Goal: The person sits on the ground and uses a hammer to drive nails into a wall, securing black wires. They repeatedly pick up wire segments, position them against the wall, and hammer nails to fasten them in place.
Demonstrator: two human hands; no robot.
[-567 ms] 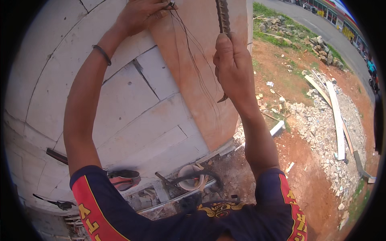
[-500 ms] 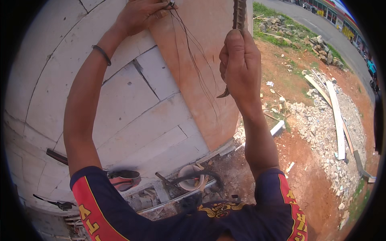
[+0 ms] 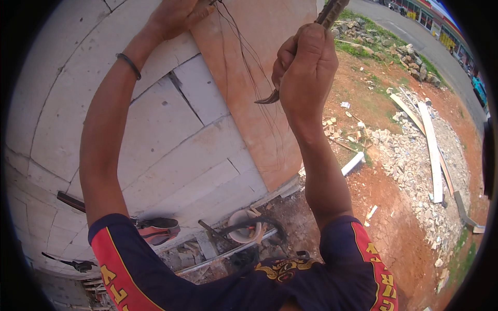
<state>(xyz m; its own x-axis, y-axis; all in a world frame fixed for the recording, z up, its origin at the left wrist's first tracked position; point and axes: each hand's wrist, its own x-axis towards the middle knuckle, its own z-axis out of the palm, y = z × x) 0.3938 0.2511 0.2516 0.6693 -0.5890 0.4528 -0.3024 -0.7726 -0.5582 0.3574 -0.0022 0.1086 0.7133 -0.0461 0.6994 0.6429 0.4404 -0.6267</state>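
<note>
Ribbed steel bar (image 3: 331, 14) was gripped in the right hand's (image 3: 308, 67) fingers, its curved tip (image 3: 270, 98) below-left of them, where a careless swing could have snagged dangling wires (image 3: 241, 47); I couldn't tell the left hand's (image 3: 176, 19) grip.

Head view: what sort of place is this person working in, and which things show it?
Most likely an outdoor building site: a bare wall of pale blocks, a spread of broken rubble with a long white board lying on it, and a bucket near the wall's foot.
</note>
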